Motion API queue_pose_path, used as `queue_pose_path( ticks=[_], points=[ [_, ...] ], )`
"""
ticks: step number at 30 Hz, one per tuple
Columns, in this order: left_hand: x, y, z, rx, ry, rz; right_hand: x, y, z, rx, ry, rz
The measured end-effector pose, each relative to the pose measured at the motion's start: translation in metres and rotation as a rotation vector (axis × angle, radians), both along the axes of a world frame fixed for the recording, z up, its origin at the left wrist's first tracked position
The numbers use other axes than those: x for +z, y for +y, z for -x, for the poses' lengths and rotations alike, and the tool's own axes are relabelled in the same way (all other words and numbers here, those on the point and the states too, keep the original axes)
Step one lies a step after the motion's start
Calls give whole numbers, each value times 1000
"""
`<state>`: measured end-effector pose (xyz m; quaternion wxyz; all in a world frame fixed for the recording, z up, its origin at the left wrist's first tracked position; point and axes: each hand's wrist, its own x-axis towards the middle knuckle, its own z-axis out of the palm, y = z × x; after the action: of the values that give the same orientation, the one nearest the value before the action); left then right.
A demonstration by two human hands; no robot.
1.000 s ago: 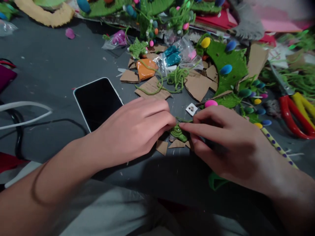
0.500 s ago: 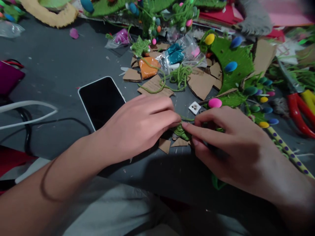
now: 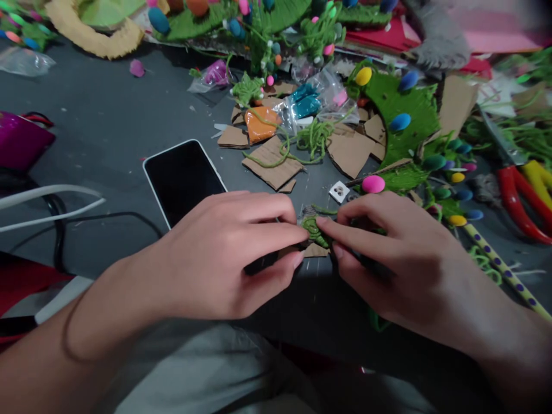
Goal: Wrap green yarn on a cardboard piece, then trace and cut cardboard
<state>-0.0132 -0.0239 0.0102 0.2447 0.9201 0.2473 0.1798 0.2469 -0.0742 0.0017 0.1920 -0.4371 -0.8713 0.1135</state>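
Observation:
A small cardboard piece wound with green yarn (image 3: 314,231) lies between my two hands, over the table's near part. My right hand (image 3: 401,253) pinches its right side between index finger and thumb. On the left edge, my left hand (image 3: 237,247) presses with its index fingertip, the thumb just below it and the other fingers curled. A thin strand of green yarn (image 3: 324,211) runs from the piece toward my right fingers. Part of the piece is hidden behind the fingertips. Below it shows a brown cardboard scrap (image 3: 316,251).
A phone (image 3: 183,178) lies beside my left hand. Beyond are cardboard scraps (image 3: 272,162), tangled green yarn (image 3: 314,137), an orange packet (image 3: 261,124) and a green yarn-covered ring (image 3: 411,106) with coloured eggs. Red-handled scissors (image 3: 515,198) and a dotted stick (image 3: 495,259) lie right.
My left hand has moved lower and its thumb now shows apart from the index finger, uncovering more of the green piece. My right hand keeps its pinch. The view has shifted slightly.

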Motion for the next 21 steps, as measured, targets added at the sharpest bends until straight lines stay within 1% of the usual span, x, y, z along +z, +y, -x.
queue_pose_path(
  ticks=[10,15,18,21],
  points=[
    [-3,1,-1,46,61,-42,-2,1,-1,22,21,-23],
    [-2,0,-4,59,78,-50,1,0,0,0,4,0],
    [-1,-1,-4,117,44,-39,0,-1,0,10,2,2],
    [-1,0,-4,176,21,-14,-8,-4,-3,7,2,-11]
  ],
)
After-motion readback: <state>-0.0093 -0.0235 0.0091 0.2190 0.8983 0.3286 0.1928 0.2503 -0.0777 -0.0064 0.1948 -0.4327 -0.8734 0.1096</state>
